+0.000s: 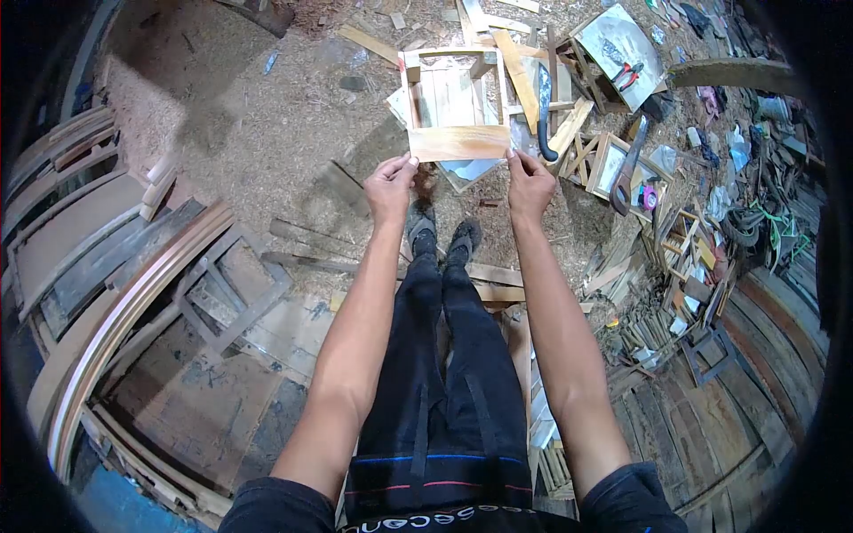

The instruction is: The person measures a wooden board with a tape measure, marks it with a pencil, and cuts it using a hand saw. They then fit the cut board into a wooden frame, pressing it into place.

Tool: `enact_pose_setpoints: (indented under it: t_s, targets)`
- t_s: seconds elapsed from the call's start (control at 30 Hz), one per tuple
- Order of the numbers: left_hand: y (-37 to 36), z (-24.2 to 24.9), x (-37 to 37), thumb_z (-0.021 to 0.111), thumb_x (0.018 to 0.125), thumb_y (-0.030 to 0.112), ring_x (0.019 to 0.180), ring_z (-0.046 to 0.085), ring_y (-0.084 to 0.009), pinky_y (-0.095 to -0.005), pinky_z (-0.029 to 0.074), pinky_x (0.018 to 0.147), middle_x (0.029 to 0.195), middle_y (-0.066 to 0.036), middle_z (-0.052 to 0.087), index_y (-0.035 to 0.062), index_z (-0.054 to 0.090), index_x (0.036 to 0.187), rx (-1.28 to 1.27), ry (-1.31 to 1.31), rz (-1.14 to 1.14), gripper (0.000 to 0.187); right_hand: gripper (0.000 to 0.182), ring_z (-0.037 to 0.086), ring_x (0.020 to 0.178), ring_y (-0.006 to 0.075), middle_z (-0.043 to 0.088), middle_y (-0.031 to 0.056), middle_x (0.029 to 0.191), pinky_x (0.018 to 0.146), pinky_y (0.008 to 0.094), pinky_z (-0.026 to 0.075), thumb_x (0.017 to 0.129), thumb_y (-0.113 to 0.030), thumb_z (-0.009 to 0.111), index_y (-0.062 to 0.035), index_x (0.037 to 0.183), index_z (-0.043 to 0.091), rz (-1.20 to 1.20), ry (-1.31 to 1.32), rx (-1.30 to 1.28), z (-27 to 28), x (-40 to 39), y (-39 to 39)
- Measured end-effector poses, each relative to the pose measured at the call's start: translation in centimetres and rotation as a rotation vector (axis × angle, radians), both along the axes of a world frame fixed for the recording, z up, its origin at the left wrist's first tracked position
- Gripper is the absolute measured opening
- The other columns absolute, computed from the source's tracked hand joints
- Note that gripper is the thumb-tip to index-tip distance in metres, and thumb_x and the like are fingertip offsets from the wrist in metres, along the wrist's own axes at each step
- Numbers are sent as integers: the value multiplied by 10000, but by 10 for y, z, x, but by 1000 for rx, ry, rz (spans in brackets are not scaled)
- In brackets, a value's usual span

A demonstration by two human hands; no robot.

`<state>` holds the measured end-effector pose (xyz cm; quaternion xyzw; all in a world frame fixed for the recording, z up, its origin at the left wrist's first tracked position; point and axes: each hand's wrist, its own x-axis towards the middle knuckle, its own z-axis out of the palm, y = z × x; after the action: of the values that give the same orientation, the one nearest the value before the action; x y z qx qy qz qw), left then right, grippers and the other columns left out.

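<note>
A short wooden board [459,143] with visible grain spans the gap between my two hands. At its left end my left hand [388,188] pinches the lower corner between thumb and fingers. The opposite end is gripped by my right hand [531,185], thumb on the face near the corner. Just beyond the board stands a small wooden frame [451,51] with legs and rails, and the board overlaps its near side in this view. Pale slats show inside the frame.
Right of the frame lies a dark-handled blade [545,115]. Farther right are a handsaw [627,169], a pink tape measure [649,196] and red-handled pliers [629,75] on a small table [617,44]. Stacked planks [133,302] line the left; scrap wood [644,333] lies right.
</note>
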<state>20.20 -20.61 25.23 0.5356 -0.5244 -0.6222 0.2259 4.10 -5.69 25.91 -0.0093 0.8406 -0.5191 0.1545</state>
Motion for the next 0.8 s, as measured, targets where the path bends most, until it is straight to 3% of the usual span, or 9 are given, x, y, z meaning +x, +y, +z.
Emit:
enact_pose_setpoints:
  t_s: [0.33, 0.5, 0.8]
  targets:
    - [1, 2, -3, 765, 878, 129, 757, 686, -119, -255, 535, 627, 969, -71, 742, -6, 742, 1086, 28, -26, -4, 249, 248, 652, 733, 104, 736, 45, 804, 709, 258, 528, 884, -207, 777, 15, 995, 767, -31, -22, 21, 4, 2, -1]
    - [1, 18, -10, 732, 900, 117, 741, 679, -120, -250, 532, 629, 935, -58, 737, -19, 724, 1094, 204, -54, 56, 237, 256, 659, 732, 106, 742, 50, 809, 704, 267, 530, 885, -217, 776, 11, 1003, 768, -8, 10, 5, -7, -2, 2]
    - [3, 12, -5, 721, 925, 162, 760, 679, -116, -242, 525, 616, 921, -48, 728, 20, 727, 1118, 182, 21, 44, 240, 265, 637, 721, 97, 722, 44, 797, 699, 264, 521, 911, -214, 747, 40, 983, 742, -27, -20, -58, 0, 2, -3]
